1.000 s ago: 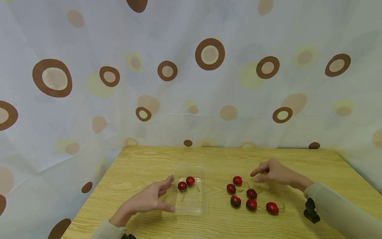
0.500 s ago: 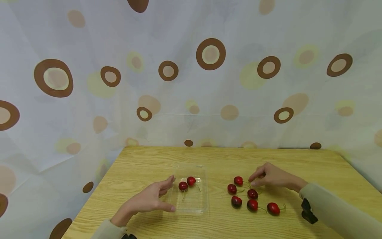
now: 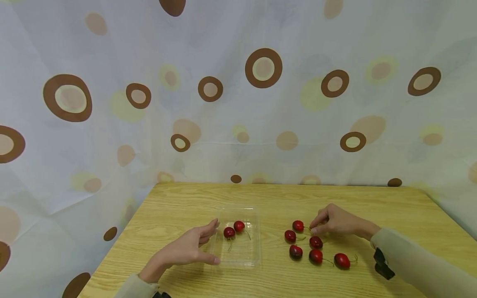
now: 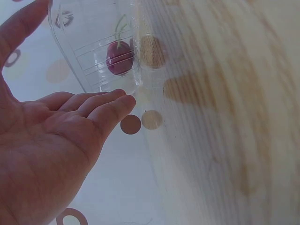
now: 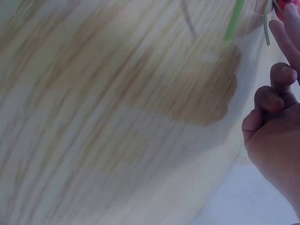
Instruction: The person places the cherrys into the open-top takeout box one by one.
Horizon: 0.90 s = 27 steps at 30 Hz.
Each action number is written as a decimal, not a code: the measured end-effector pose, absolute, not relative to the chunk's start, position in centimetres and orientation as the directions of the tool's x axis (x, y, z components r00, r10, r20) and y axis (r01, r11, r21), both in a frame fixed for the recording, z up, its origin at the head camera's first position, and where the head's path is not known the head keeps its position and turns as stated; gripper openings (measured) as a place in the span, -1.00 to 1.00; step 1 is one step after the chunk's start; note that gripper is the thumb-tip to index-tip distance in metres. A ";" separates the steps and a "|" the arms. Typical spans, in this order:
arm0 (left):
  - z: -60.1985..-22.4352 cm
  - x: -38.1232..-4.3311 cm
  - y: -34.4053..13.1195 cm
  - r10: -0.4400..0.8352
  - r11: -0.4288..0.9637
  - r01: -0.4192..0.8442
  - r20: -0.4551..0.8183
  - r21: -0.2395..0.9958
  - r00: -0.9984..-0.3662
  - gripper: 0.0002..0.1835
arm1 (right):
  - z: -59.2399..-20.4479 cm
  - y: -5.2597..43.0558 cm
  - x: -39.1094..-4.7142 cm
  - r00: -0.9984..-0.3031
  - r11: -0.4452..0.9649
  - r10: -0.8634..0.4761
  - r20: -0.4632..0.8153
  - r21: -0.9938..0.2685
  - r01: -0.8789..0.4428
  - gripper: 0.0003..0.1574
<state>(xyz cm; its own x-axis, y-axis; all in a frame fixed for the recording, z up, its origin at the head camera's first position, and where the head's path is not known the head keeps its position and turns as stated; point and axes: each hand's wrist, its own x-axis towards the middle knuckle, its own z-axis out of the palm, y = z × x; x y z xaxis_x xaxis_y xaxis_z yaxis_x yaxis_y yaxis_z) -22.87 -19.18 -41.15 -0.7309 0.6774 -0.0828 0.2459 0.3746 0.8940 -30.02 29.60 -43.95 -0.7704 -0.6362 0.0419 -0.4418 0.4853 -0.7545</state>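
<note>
Thumb and index finger of my right hand (image 3: 335, 219) pinch the stem of the rearmost cherry (image 3: 298, 226), which still lies on the table. In the right wrist view, the fingers (image 5: 290, 44) reach toward a red cherry at the top corner, its body mostly cut off. Close around the hand lie more dark red cherries, among them one cherry (image 3: 316, 242) just under the fingertips. My left hand (image 3: 186, 248) rests beside the clear plastic box (image 3: 238, 261), thumb and fingers spread along its left side. Two cherries (image 3: 229, 233) with stems sit inside the box.
Several other cherries (image 3: 316, 256) are loosely grouped on the wooden table (image 3: 283, 198), right of the box. One cherry (image 3: 342, 260) lies furthest right. A patterned curtain (image 3: 238, 124) hangs behind and along the sides of the table.
My right hand has come down and left onto the rearmost cherry's stem, its thumb and index closing together. My left hand, the box and the cherries keep their places.
</note>
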 end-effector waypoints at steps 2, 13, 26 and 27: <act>-41.1 -22.8 -19.2 0.678 0.373 0.247 -0.081 0.894 -0.730 0.11 | -43.9 29.5 -30.0 -0.769 0.483 -0.638 0.038 -0.758 -0.438 -0.84; -41.0 -22.8 -19.1 0.675 0.379 0.261 -0.072 0.888 -0.735 0.11 | -43.7 29.3 -29.8 -0.757 0.457 -0.650 0.065 -0.762 -0.458 -0.87; -41.0 -22.8 -19.1 0.674 0.376 0.250 -0.078 0.892 -0.735 0.11 | -43.4 29.5 -29.7 -0.798 0.486 -0.595 0.095 -0.749 -0.451 -0.89; -41.0 -22.8 -19.1 0.674 0.376 0.251 -0.077 0.892 -0.735 0.11 | -43.3 29.6 -29.6 -0.802 0.488 -0.589 0.097 -0.749 -0.448 -0.89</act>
